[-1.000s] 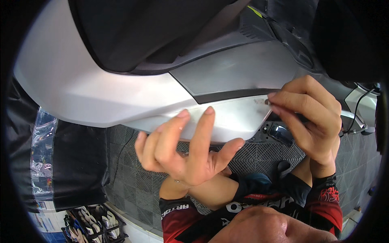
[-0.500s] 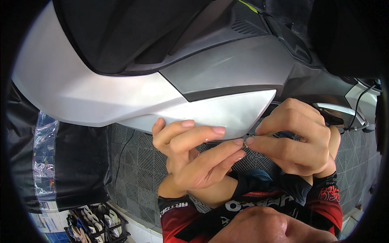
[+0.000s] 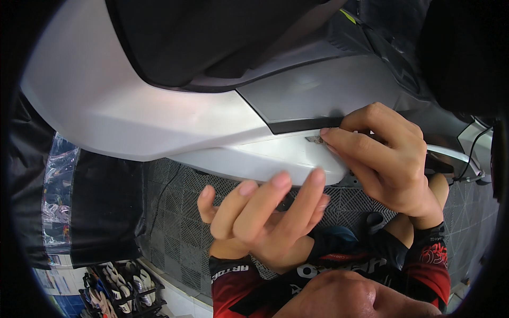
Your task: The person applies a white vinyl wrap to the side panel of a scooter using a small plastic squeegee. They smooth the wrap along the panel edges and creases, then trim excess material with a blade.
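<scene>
A silver body panel [image 3: 201, 124], likely on a scooter or motorcycle, tapers to a pointed end beside a dark grey panel [image 3: 323, 85]. My right hand [image 3: 389, 153] is at that pointed end, its fingertips pinched together against the upper edge. A small brownish, crumpled-looking patch [image 3: 315, 140] shows on the silver surface by the fingertips; whether it is a scrap or a reflection I cannot tell. What the pinch holds is too small or hidden to name. Below the panel, my left hand [image 3: 265, 222] hangs palm up with its fingers apart and holds nothing; its fingertips are slightly blurred.
A black seat-like part [image 3: 201, 42] rises above the panels. Black sheeting with a clear strip [image 3: 59, 196] hangs at the left. Lower left stands a black rack [image 3: 124, 286] with shoe-like items. Grey patterned tiles [image 3: 180, 228] cover the floor. A thin black cable [image 3: 469, 143] hangs at right.
My hands have parted. The right hand has moved up onto the panel's pointed end, while the left has dropped away and spread its fingers. The panels sit slightly further right in view.
</scene>
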